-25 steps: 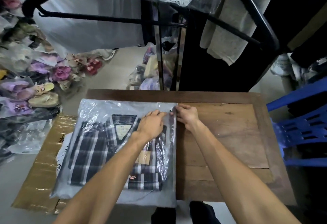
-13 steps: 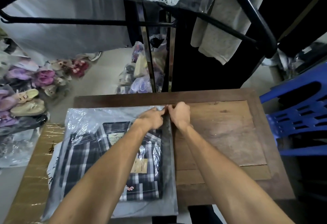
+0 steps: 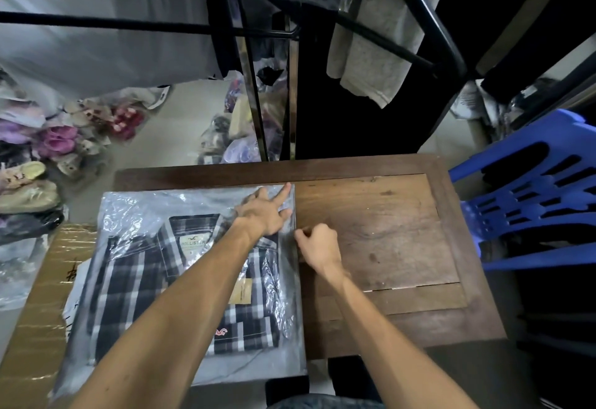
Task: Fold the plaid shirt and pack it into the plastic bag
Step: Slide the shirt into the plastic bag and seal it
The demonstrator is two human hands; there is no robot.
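Folded plaid shirt (image 3: 135, 292) sealed inside plastic bag (image 3: 129, 205) on left half of wooden table (image 3: 387, 234), right hand (image 3: 317, 245) curled, pinching bag's right edge, left hand (image 3: 264, 210) just beyond, fingers straight, pressing bag's far right corner flat, blue plastic chair (image 3: 532, 202) at far right

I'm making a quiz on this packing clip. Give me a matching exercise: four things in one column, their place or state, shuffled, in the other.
Things:
1. shirt
2. left hand
3. right hand
4. chair

Place or state:
A. fingers curled, at the bag's right edge
B. blue, right of the table
C. folded inside the bag
D. fingers straight, pressing on the bag's far right corner

Pairs: 1-C, 2-D, 3-A, 4-B
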